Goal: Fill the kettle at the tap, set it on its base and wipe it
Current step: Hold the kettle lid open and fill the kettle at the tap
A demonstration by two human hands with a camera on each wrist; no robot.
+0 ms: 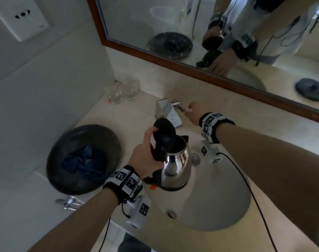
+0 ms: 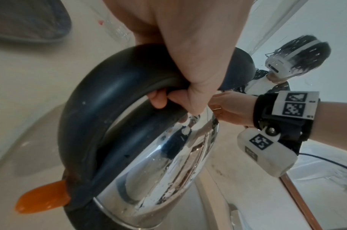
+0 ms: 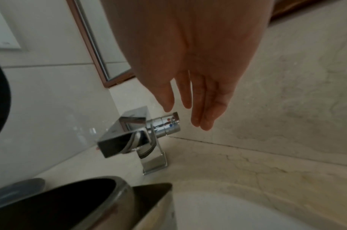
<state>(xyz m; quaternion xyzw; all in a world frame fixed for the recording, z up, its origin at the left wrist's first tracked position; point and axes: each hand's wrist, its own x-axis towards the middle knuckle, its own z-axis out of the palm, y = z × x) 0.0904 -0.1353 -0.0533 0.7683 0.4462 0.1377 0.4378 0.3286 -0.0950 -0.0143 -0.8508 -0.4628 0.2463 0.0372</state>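
Observation:
A steel kettle [image 1: 176,166] with a black handle and an orange switch [image 2: 42,197] hangs over the sink basin [image 1: 218,206], below the chrome tap [image 1: 168,113]. My left hand [image 1: 146,157] grips the handle, its thumb against the raised black lid [image 1: 164,132]. The spout [image 3: 127,140] shows no water. My right hand [image 1: 193,111] reaches to the tap's side knob [image 3: 166,124]; its fingers [image 3: 206,112] are straight and right beside the knob. Whether they touch it I cannot tell. The kettle's round base [image 1: 311,89] shows only in the mirror.
A dark round tray [image 1: 67,140] with a crumpled blue cloth [image 1: 84,161] sits left of the sink. Clear glasses [image 1: 122,90] stand in the back corner. The framed mirror [image 1: 173,57] runs above the counter. A wall socket [image 1: 24,15] is at upper left.

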